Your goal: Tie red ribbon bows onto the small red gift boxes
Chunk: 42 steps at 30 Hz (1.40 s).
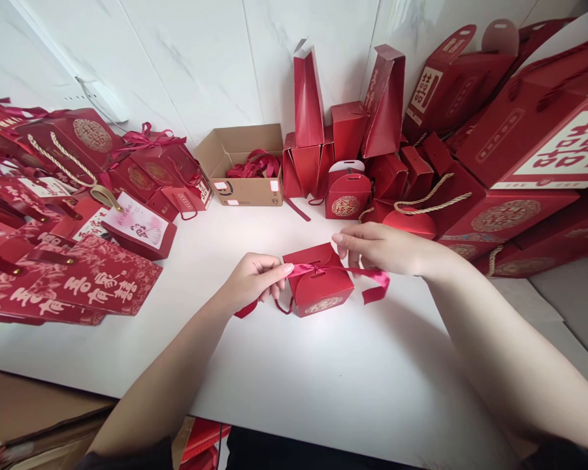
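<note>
A small red gift box (318, 297) with a gold round emblem on its front sits on the white table, its curved top flaps meeting. A magenta ribbon (375, 291) crosses its top and gathers into a knot at the middle. My left hand (257, 277) pinches the ribbon on the left side, with a red tail hanging below it. Over the right of the box, my right hand (379, 248) has its fingers bent and slightly apart, close to the ribbon's right part. Whether those fingers touch the ribbon is partly hidden. A dark red cord (285, 308) loops out beside the box's left side.
Behind the box stands an open cardboard carton (247, 190) with ribbons inside. Red gift boxes (349, 199) crowd the back and right, some stacked high. Red gift bags (108, 277) and ribboned boxes (159, 163) fill the left. A white wall rises behind.
</note>
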### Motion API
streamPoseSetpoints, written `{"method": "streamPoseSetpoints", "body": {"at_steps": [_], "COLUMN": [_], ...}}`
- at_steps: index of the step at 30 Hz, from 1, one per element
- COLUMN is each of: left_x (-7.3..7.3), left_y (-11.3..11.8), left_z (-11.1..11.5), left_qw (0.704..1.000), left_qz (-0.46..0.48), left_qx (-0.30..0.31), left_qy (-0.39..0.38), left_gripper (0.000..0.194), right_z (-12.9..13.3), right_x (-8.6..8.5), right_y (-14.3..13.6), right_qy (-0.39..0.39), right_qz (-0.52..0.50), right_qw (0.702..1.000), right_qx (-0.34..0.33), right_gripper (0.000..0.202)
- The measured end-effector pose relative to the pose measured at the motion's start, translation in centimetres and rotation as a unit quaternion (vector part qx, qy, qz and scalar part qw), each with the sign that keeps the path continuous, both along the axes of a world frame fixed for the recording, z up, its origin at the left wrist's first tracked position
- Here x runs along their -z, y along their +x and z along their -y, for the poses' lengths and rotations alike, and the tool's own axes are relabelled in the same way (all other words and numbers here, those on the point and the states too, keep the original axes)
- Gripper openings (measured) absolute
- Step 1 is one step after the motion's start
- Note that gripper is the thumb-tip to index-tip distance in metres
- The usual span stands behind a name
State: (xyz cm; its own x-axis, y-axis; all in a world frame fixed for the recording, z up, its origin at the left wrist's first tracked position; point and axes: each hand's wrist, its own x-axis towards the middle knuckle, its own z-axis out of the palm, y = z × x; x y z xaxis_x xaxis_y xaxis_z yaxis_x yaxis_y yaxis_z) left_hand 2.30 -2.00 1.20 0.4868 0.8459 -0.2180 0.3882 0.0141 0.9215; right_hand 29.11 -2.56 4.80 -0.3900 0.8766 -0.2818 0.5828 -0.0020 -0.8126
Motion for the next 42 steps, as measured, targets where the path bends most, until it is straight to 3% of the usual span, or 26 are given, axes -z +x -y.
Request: {"method": "streamPoseSetpoints", "body": {"at_steps": [5, 10, 14, 18, 31, 37, 42], "left_x": [0.0, 0.0, -0.1, -0.5, -0.9, -1.6, -2.3], "left_y": [0.0, -0.1, -0.1, 0.0, -0.5, -1.4, -2.2], "left_z": [0.0, -0.1, 0.0, 0.0, -0.2, -0.4, -0.5], "left_qw": [1.000, 1.000, 0.999, 0.999, 0.994, 0.991, 0.991], "left_qz": [-0.004, -0.022, -0.024, -0.029, -0.068, -0.057, -0.075], "left_qx": [0.000, 0.003, 0.012, 0.021, 0.084, 0.121, 0.111], "left_qy": [0.005, 0.017, 0.017, 0.017, 0.008, -0.005, 0.020], "left_gripper": [0.043, 0.043, 0.042, 0.041, 0.039, 0.043, 0.042], "right_z": [-0.4, -0.6, -0.5, -0.5, -0.6, -0.1, 0.6], "right_x": [0.0, -0.1, -0.1, 0.0, -0.4, -0.3, -0.6], "right_y": [0.5, 0.7, 0.6, 0.8, 1.4, 1.3, 0.3], "right_qy": [-0.055, -0.074, -0.030, -0.015, 0.024, 0.150, 0.119], "right_qz": [0.103, 0.042, -0.021, -0.038, 0.032, 0.026, 0.025], "right_qw": [0.991, 0.988, 0.993, 0.993, 0.992, 0.985, 0.989], "right_qx": [-0.060, -0.130, -0.114, -0.111, -0.121, -0.085, -0.088], "right_gripper": [0.063, 0.051, 0.034, 0.031, 0.020, 0.018, 0.020]}}
